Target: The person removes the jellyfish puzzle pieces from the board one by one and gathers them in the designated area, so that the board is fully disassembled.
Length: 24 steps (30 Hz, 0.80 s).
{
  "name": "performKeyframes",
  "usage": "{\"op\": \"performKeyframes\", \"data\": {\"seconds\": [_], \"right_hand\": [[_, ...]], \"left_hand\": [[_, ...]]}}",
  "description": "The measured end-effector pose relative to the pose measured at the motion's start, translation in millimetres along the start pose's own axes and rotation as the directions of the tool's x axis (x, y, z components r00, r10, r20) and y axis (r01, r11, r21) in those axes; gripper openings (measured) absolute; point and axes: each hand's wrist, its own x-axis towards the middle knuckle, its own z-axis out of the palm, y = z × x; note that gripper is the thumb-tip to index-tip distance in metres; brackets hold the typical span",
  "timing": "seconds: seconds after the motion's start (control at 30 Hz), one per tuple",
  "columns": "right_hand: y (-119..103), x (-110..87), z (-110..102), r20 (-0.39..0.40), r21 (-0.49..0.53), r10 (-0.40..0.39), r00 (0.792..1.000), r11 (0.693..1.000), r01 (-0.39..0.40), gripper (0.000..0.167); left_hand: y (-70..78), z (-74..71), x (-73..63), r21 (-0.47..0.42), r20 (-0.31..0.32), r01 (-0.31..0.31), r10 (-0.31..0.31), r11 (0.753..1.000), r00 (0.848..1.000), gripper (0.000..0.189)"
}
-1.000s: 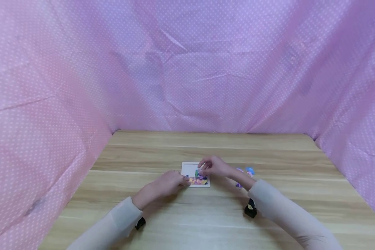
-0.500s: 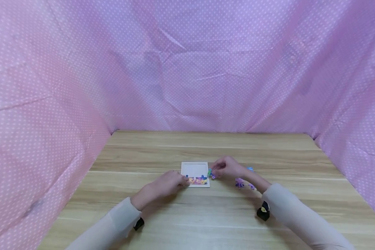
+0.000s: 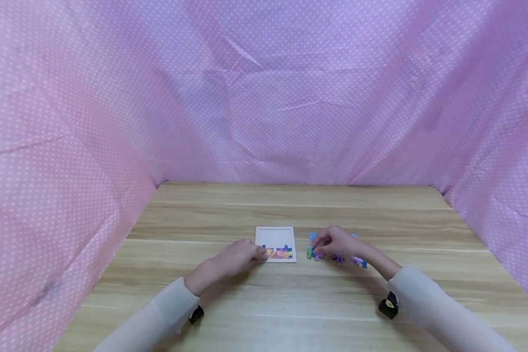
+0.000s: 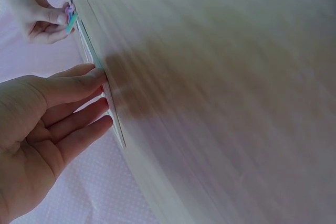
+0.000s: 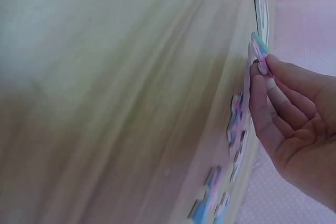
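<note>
A white puzzle tray (image 3: 275, 235) lies on the table, with joined colourful pieces (image 3: 281, 253) along its near side. My left hand (image 3: 242, 256) rests at the tray's left edge; in the left wrist view its thumb and fairly straight fingers touch the rim (image 4: 116, 124). My right hand (image 3: 336, 242), to the right of the tray, pinches a green and purple puzzle piece (image 5: 259, 53) between thumb and fingers, close over the table. Loose puzzle pieces (image 5: 236, 119) lie under and around that hand, partly hidden by it in the head view.
The wooden table (image 3: 255, 303) reaches back to a pink dotted cloth (image 3: 264, 122) that hangs behind and at both sides. A purple piece (image 3: 338, 258) and a pink and blue one (image 3: 360, 262) lie near the right wrist. Black wrist devices (image 3: 388, 305) hang below the sleeves.
My right hand has moved right, off the tray to the loose pieces, carrying the green and purple puzzle piece. My left hand has stayed at the tray's edge.
</note>
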Motion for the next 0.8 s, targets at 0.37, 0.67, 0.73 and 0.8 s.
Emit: {"op": "performKeyframes", "data": {"seconds": [0.37, 0.67, 0.73, 0.8], "right_hand": [[3.7, -6.1, -2.9, -0.027, -0.133, -0.050, 0.998, 0.990, 0.046, 0.002], [3.7, -5.3, -2.4, -0.069, -0.156, -0.030, 0.997, 0.988, 0.019, 0.005], [3.1, -5.0, -1.9, -0.077, -0.148, -0.027, 0.997, 0.989, 0.015, 0.007], [2.3, -5.5, -1.6, -0.075, -0.141, -0.028, 0.997, 0.990, 0.017, 0.007]], "left_hand": [[0.5, 0.5, -0.7, -0.012, 0.007, 0.025, -0.025, 1.000, 1.000, 0.023], [2.0, 0.8, -0.3, 0.011, 0.001, 0.029, -0.029, 1.000, 1.000, 0.021], [2.4, 0.4, -0.3, 0.008, -0.004, 0.029, -0.029, 1.000, 1.000, 0.019], [2.4, 0.2, -0.7, 0.002, -0.003, 0.034, -0.034, 0.999, 0.999, 0.019]]}}
